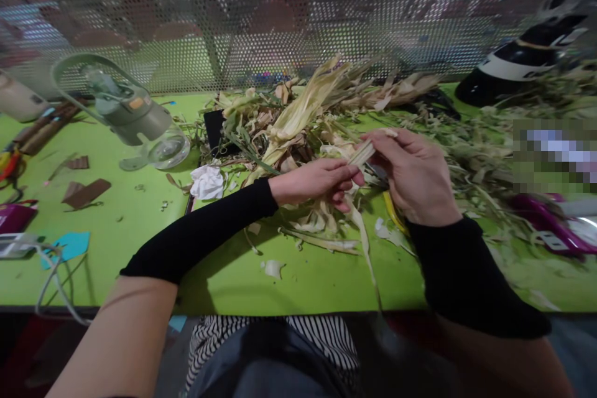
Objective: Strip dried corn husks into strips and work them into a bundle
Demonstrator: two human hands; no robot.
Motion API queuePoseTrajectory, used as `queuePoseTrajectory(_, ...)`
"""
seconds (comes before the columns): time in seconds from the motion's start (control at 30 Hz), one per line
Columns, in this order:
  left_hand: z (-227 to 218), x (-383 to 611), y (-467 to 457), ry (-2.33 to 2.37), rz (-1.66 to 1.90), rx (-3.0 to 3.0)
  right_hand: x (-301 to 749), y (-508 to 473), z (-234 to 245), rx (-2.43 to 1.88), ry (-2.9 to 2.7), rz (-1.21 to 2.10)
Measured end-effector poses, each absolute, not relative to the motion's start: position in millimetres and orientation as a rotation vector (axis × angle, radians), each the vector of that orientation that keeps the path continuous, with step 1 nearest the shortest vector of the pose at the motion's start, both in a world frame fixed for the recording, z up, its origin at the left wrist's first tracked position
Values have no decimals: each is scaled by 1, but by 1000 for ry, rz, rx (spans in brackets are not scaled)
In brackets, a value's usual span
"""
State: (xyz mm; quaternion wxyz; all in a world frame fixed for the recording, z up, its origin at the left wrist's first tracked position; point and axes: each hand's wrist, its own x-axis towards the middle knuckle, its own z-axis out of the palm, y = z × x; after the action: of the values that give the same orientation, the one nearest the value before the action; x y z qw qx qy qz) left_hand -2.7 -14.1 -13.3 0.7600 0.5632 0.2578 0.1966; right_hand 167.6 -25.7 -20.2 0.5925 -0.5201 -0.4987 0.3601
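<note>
Between my two hands is a short bundle of pale corn husk strips (362,153), over the middle of the green table. My left hand (321,180) pinches its lower end, and a long loose strip (366,249) hangs from there past the table's front edge. At the upper end, my right hand (415,171) has its fingers closed on the same bundle. Something yellow (395,212), perhaps a tool handle, shows beneath my right hand; the rest of it is hidden. Just behind the hands, a heap of dried corn husks (303,102) is spread out.
A green-capped water bottle (135,115) and a crumpled tissue (208,182) are on the left. A black bottle (508,68) stands back right, near a purple object (550,221). Perforated metal mesh (280,18) borders the table's rear. Cables (56,280) lie at the left edge.
</note>
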Motion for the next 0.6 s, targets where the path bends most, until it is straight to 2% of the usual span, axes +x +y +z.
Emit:
queuePoseTrajectory(0.23,-22,2,-30,680,472,1325,174,-16,-4,-1144,-801,751)
queuePoseTrajectory(0.6,-37,-14,-45,667,638,1172,178,-14,-6,-1158,-813,771)
